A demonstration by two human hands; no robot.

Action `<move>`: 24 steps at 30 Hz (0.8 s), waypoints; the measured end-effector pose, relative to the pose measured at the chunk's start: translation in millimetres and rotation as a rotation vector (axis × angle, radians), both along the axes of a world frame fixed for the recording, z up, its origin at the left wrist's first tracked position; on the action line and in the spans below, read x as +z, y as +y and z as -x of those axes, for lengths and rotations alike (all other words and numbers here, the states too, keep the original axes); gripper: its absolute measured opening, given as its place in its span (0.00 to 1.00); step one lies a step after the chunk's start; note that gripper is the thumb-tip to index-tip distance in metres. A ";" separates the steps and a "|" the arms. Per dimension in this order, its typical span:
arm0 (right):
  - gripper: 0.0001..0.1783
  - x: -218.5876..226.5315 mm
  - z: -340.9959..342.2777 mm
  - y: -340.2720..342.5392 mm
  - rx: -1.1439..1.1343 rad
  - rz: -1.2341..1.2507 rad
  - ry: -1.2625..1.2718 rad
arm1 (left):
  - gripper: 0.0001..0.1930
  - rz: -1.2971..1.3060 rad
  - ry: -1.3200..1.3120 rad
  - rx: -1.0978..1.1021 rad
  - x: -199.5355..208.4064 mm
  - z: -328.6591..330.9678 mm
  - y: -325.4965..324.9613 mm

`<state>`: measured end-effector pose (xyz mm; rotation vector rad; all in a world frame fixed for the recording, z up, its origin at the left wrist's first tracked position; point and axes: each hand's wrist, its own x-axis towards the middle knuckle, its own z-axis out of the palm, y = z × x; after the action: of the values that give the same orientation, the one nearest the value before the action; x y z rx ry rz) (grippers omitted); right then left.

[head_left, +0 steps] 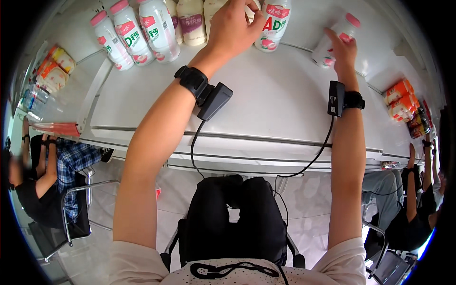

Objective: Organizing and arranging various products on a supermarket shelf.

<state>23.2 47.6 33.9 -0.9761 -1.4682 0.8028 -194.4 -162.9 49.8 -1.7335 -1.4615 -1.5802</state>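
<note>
My right hand (pixel 345 50) is closed around a white plastic drink bottle (pixel 325 51) with a pink cap; the bottle leans to the right, at the table's far side. My left hand (pixel 235 26) is at the top of the view, fingers curled and thumb close to the forefinger. What it grips, if anything, is hidden. Just right of its thumb stands another white drink bottle (pixel 271 40) with a pink label band. Behind and left of that hand are cream-coloured bottles (pixel 192 23) with purple labels, partly covered by it.
Several white pink-capped bottles (pixel 157 35) stand at the far left of the white table (pixel 228 95). Orange-and-white packs sit on side surfaces, left (pixel 53 76) and right (pixel 403 105). Cables (pixel 316 164) run down from both wrist devices. Seated people (pixel 45 183) are at both sides.
</note>
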 end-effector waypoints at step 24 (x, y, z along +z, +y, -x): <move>0.48 -12.9 31.4 -25.1 0.391 -0.397 -0.342 | 0.24 -0.359 0.219 0.918 34.8 74.4 -35.5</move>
<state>-8.2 22.5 21.0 -0.5447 -2.0623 0.5960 -268.8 -198.4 84.6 -0.7917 -1.4291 -1.0169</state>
